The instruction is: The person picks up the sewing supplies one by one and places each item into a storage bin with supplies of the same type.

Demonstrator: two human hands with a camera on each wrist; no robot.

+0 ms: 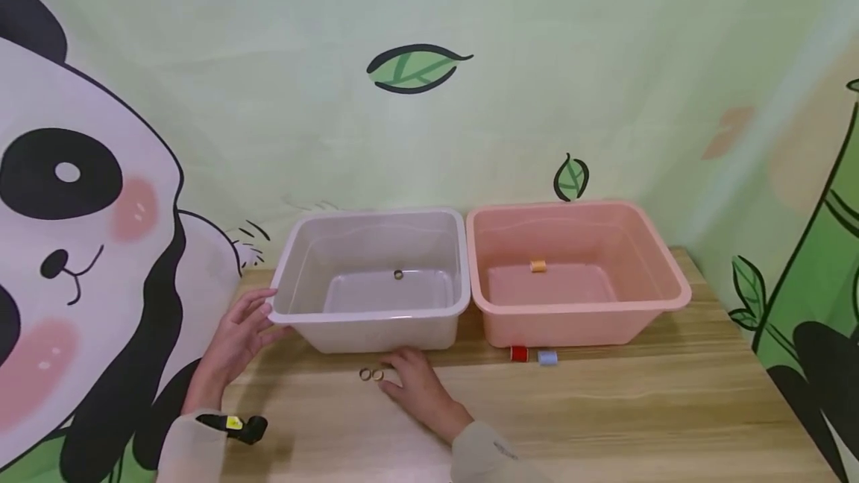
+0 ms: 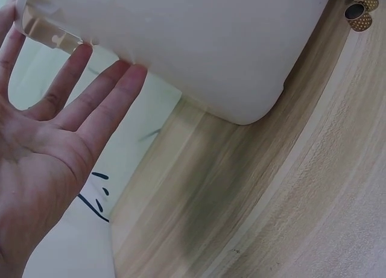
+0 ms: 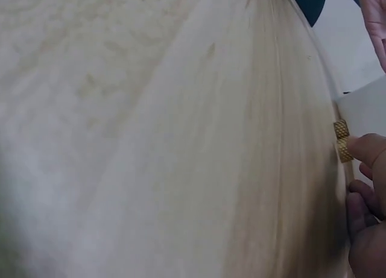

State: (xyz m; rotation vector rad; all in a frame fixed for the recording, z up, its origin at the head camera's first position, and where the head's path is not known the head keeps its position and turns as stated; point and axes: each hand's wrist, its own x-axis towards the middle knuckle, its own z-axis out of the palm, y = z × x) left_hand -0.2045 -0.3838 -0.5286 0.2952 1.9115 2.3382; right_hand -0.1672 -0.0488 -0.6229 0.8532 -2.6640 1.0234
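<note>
Two brass thimbles with dimpled sides, a left one (image 1: 365, 374) and a right one (image 1: 377, 375), stand side by side on the table before the white basin (image 1: 376, 330). My right hand (image 1: 423, 393) is at the right thimble, thumb and forefinger parted beside it. In the right wrist view the thumb (image 3: 368, 148) overlaps the nearer thimble (image 3: 344, 151). A third thimble (image 1: 399, 274) lies inside the white basin. My left hand (image 1: 238, 338) rests its fingertips against that basin's left end, fingers nearly straight in the left wrist view.
Right beside the white basin is a pink basin (image 1: 557, 326) with an orange thread spool (image 1: 537, 266) in it. A red spool (image 1: 519, 354) and a light blue spool (image 1: 547, 358) lie in front of it. Behind hangs a printed panda cloth (image 1: 302, 95).
</note>
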